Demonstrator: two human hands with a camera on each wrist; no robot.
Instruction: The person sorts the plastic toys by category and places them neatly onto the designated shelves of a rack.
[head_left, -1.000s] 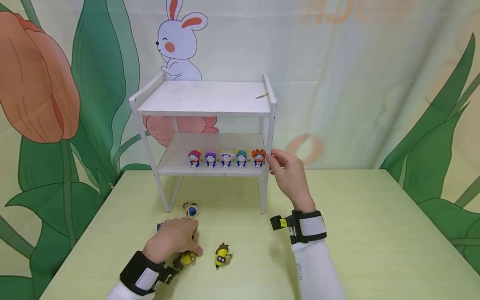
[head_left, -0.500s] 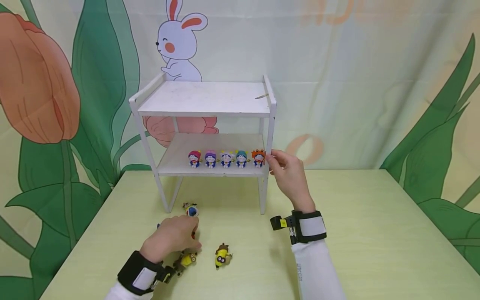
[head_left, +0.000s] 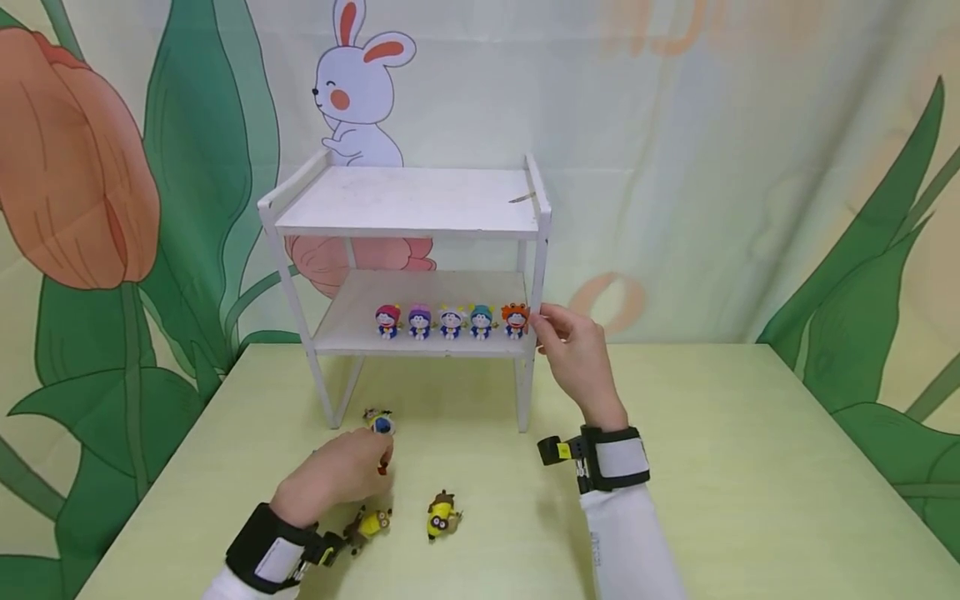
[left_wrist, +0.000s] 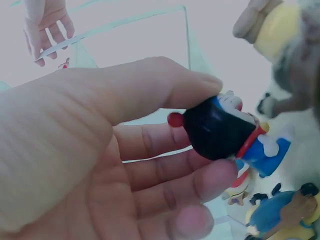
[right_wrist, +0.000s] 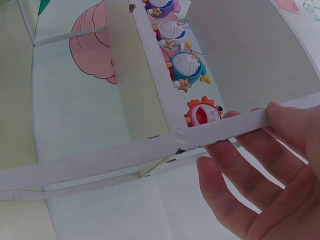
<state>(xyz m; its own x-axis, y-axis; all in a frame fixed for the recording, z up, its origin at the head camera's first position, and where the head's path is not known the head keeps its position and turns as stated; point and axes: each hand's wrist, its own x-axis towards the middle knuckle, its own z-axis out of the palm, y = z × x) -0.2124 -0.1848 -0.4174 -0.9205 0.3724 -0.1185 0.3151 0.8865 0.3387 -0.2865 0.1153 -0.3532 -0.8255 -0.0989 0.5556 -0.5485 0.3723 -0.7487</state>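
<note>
My left hand (head_left: pixel 333 475) is low over the table, left of the middle, pinching a small figurine (left_wrist: pixel 215 127) by its head between thumb and fingers. The figurine has a dark cap with a red bobble, a red collar and a blue body. At the right front post (head_left: pixel 536 292) of a white shelf, my right hand (head_left: pixel 581 354) grips the post, thumb on the near side and fingers passing behind. Its fingertips come right beside a figurine in an orange crab hat (right_wrist: pixel 204 112). That figurine ends a row of several similar blue ones (head_left: pixel 450 322) on the middle shelf board.
A yellow figurine (head_left: pixel 442 517) lies on the table (head_left: pixel 720 467), with another yellow-and-brown one (head_left: pixel 369 527) close under the left hand. A further figurine (head_left: pixel 381 422) lies just beyond that hand, by the shelf's left leg. A printed curtain (head_left: pixel 697 167) hangs behind.
My left hand has shifted slightly up and left, away from the yellow-and-brown figurine, with the capped figurine in its fingers. The right hand keeps its place at the post.
</note>
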